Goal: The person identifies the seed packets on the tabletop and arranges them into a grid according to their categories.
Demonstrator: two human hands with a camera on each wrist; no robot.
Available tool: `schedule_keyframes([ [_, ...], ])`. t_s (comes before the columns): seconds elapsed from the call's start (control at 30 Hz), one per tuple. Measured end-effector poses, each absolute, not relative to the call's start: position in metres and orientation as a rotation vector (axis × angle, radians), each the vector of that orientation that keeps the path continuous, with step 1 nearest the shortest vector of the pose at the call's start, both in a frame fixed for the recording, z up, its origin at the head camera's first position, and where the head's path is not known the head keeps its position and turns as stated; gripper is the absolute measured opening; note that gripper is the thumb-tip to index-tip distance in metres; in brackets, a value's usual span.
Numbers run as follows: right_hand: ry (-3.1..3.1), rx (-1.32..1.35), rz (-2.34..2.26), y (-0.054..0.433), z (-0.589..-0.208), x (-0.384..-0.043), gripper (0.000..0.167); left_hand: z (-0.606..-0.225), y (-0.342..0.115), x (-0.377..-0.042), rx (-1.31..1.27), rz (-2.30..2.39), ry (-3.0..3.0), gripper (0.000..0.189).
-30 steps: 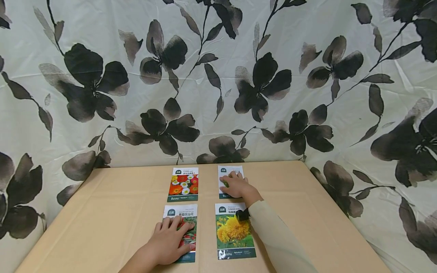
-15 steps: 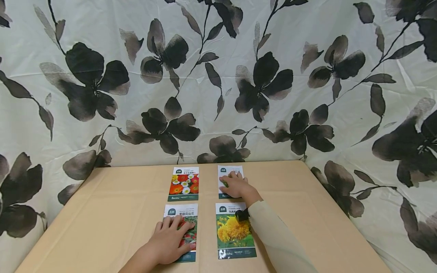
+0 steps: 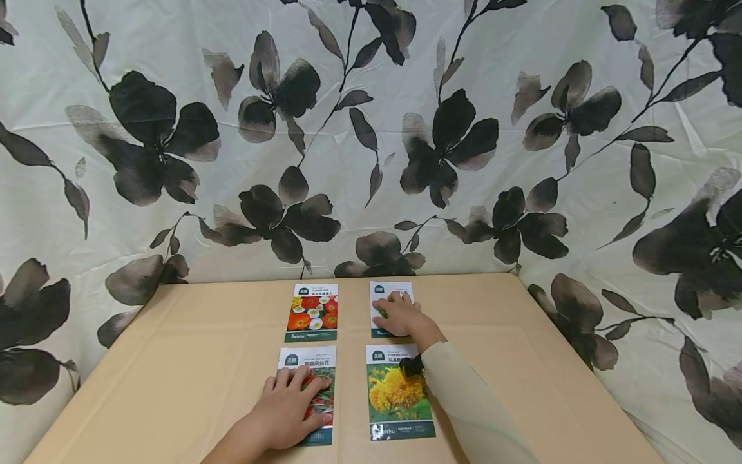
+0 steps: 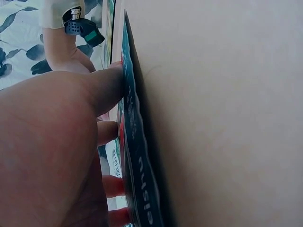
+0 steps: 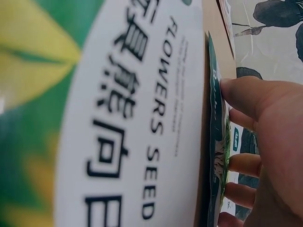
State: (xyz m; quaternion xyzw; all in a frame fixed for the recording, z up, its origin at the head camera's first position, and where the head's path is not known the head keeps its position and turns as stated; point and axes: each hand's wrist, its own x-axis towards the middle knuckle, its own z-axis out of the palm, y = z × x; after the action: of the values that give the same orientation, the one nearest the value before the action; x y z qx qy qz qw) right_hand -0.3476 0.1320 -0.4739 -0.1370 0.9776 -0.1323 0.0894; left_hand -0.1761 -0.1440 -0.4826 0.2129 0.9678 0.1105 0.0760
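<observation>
Four flower seed packets lie on the table in two rows. My left hand (image 3: 284,412) rests on the front-left packet (image 3: 324,405), which pictures red flowers; its fingers are spread over the front and hide much of it. In the left wrist view the thumb and fingertips touch that packet's (image 4: 137,142) face. On the back-right packet (image 3: 377,291) rests my right hand (image 3: 400,316), covering its picture. The right wrist view shows thumb and fingertips against this packet's (image 5: 215,118) surface. Beneath my right forearm lies the front-right packet (image 3: 400,393), with yellow flowers.
The back-left packet (image 3: 312,312) shows red, orange and white flowers. Packets sit near the middle of the light brown table (image 3: 191,361). A white curtain (image 3: 359,129) with dark printed flowers hangs behind the table. A small black camera (image 3: 411,366) is on my right wrist.
</observation>
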Motion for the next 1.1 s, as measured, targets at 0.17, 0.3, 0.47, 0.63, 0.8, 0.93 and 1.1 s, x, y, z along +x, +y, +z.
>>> schedule_keyframes([
  [0.17, 2.919, -0.435, -0.398, 0.130, -0.476, -0.349, 0.052, -0.483, -0.144, -0.177, 0.634, 0.334, 2.899, 0.062],
  [0.3, 2.925, -0.447, -0.392, 0.128, -0.478, -0.351, 0.052, -0.482, -0.143, -0.178, 0.631, 0.335, 2.898, 0.062],
  [0.47, 2.921, -0.449, -0.390, 0.126, -0.477, -0.353, 0.053, -0.481, -0.142, -0.179, 0.624, 0.325, 2.897, 0.063],
  [0.63, 2.915, -0.457, -0.386, 0.125, -0.476, -0.355, 0.052, -0.482, -0.141, -0.181, 0.617, 0.329, 2.899, 0.063],
  [0.8, 2.912, -0.467, -0.393, 0.123, -0.477, -0.356, 0.052, -0.484, -0.141, -0.181, 0.620, 0.334, 2.901, 0.063],
  [0.93, 2.919, -0.463, -0.389, 0.122, -0.479, -0.357, 0.053, -0.484, -0.141, -0.182, 0.617, 0.342, 2.899, 0.063],
  [1.1, 2.924, -0.460, -0.382, 0.121, -0.478, -0.358, 0.053, -0.484, -0.140, -0.182, 0.611, 0.344, 2.898, 0.063],
])
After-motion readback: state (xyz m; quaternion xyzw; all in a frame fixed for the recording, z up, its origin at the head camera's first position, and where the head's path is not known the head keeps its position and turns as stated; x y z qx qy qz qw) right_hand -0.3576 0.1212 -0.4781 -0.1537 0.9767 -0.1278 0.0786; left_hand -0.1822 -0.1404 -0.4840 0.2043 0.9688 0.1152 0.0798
